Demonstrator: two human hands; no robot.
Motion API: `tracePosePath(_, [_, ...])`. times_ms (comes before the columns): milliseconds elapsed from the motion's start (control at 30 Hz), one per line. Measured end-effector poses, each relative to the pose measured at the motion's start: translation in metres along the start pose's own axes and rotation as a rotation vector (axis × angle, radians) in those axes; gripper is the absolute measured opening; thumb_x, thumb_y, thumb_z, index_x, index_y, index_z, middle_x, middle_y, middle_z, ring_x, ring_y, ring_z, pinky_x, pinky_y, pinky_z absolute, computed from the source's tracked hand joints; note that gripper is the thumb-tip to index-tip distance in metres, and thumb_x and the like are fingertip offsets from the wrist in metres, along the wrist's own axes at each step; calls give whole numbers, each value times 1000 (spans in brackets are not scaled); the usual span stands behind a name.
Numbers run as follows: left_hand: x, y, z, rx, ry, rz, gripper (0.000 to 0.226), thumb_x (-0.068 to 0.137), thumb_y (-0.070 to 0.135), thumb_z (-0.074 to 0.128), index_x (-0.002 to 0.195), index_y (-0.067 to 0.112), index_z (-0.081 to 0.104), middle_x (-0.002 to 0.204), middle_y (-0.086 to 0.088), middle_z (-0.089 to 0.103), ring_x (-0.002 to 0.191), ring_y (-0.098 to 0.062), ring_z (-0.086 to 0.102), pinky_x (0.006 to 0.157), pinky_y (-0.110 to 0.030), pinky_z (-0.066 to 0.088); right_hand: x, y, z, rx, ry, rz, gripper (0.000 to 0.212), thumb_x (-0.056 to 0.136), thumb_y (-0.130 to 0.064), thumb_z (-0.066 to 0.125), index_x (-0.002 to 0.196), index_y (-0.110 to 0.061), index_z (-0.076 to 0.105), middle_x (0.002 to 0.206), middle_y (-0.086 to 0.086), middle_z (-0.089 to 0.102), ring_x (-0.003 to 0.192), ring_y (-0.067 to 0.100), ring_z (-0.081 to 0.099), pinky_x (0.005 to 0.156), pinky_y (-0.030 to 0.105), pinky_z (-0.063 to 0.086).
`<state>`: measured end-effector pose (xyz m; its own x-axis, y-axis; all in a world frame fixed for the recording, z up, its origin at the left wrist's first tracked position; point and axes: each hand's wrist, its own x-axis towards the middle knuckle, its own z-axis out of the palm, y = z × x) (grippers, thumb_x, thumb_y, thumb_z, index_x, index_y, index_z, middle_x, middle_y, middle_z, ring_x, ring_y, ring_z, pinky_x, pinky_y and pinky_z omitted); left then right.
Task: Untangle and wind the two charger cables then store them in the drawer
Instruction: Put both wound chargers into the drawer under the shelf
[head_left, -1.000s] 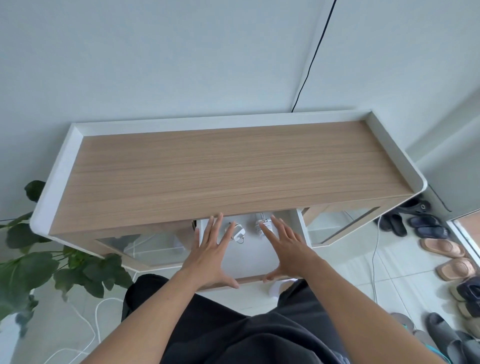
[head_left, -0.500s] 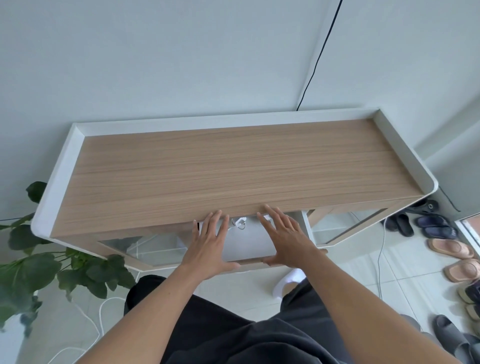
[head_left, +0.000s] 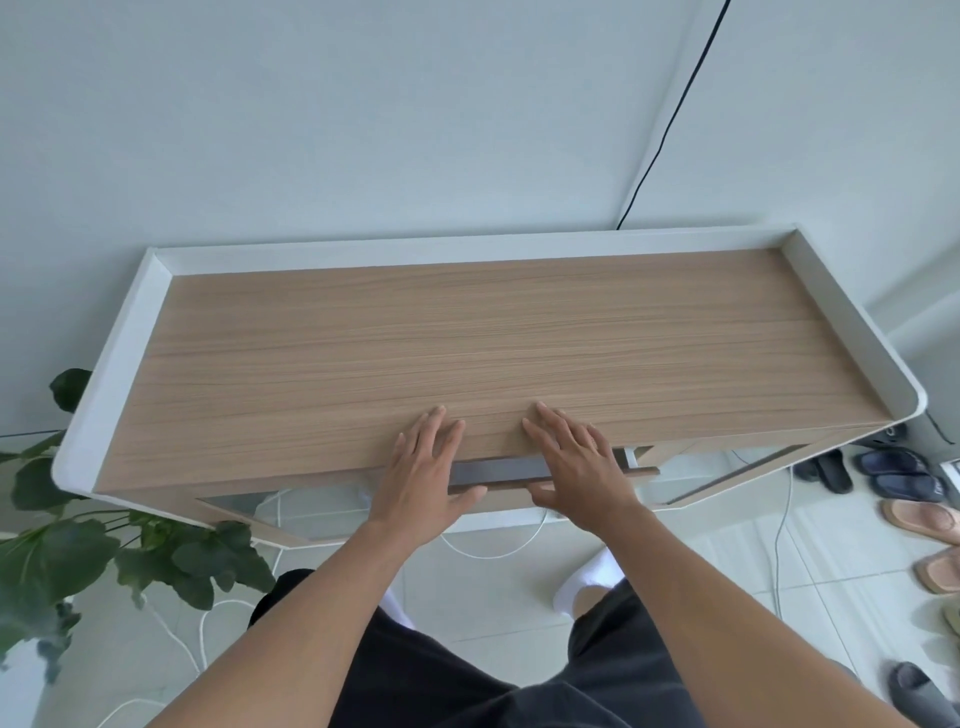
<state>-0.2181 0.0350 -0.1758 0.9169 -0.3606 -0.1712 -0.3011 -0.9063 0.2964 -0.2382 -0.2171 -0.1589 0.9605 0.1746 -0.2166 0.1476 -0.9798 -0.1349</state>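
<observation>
The drawer (head_left: 498, 472) under the wooden tabletop (head_left: 467, 332) is almost fully in; only a narrow grey strip of its inside shows between my hands. My left hand (head_left: 423, 473) and my right hand (head_left: 574, 467) lie flat with straight fingers against the drawer front, fingertips reaching over the tabletop's front edge. Neither hand holds anything. The two charger cables are hidden inside the drawer.
White raised rim (head_left: 109, 364) runs round the table's sides and back. A green plant (head_left: 78, 545) stands at the lower left. White cords (head_left: 182, 639) lie on the tiled floor. Several slippers (head_left: 904, 483) sit at the right. A black wire (head_left: 670, 114) runs down the wall.
Both hands have pushed the drawer inward; the chargers seen inside it a second ago are now out of sight under the tabletop.
</observation>
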Motion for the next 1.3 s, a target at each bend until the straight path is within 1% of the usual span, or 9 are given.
tracePosePath(167, [20, -9, -3, -85, 21, -87, 86, 106, 76, 34, 176, 31, 15, 186, 4, -8, 172, -21, -8, 139, -43, 4, 19, -1, 1, 17, 109, 48, 82, 89, -46, 81, 160, -28, 44, 182, 1, 18, 168, 27, 23, 131, 52, 31])
tracePosePath(267, [37, -15, -6, -90, -6, -155, 81, 108, 72, 28, 177, 33, 7, 185, 8, -16, 171, -18, -15, 139, -43, 0, 31, 4, 3, 48, 119, 38, 83, 88, -50, 79, 159, -25, 44, 182, 3, 17, 168, 28, 22, 129, 54, 33])
tracePosePath(333, [47, -18, -8, -78, -30, -182, 80, 109, 71, 28, 176, 38, 1, 183, 11, -21, 170, -17, -18, 139, -45, -3, 38, 9, 4, 74, 77, 0, 91, 91, -64, 69, 166, -26, 34, 183, 0, 9, 169, 24, 14, 133, 53, 25])
tracePosePath(400, [54, -19, -9, -55, -49, -192, 80, 108, 72, 25, 175, 42, -7, 181, 14, -27, 169, -15, -22, 139, -46, -5, 45, 12, 2, 113, 40, -3, 97, 96, -82, 49, 173, -29, 21, 184, -5, -1, 171, 17, 2, 138, 48, 11])
tracePosePath(533, [64, -24, -5, -6, -27, -192, 79, 107, 74, 19, 172, 46, -16, 177, 18, -35, 168, -14, -24, 138, -49, -7, 70, 16, -1, 203, 26, 60, 88, 102, -81, 20, 175, -33, 9, 184, -13, -7, 170, 10, -6, 138, 45, 5])
tracePosePath(700, [89, -22, -3, 9, 22, -231, 84, 104, 78, 18, 172, 44, -19, 178, 19, -32, 168, -15, -25, 137, -51, -10, 104, 9, 3, 207, 73, 149, 94, 103, -78, 35, 176, -29, 1, 183, -13, -11, 169, 10, -12, 138, 45, -1])
tracePosePath(1000, [144, -30, -8, 26, 102, -270, 89, 101, 84, 14, 173, 42, -14, 180, 15, -29, 169, -20, -26, 137, -53, -9, 153, 14, 6, 174, 176, 184, 87, 104, -82, 14, 175, -35, -5, 182, -20, -13, 168, 10, -19, 138, 49, -2])
tracePosePath(1167, [148, -27, -4, 62, 210, -267, 87, 102, 82, 20, 176, 41, 1, 185, 13, -12, 172, -21, -12, 138, -53, 0, 185, 21, 4, 119, 242, 198, 84, 106, -78, 11, 176, -32, 0, 183, -19, -6, 169, 11, -15, 137, 51, 0])
tracePosePath(1300, [150, -29, -1, 73, 252, -264, 85, 103, 79, 22, 176, 39, 3, 185, 13, -9, 172, -21, -10, 138, -53, 2, 190, 24, 6, 117, 266, 195, 85, 106, -78, 16, 176, -31, 4, 183, -19, -2, 170, 11, -11, 138, 51, 1])
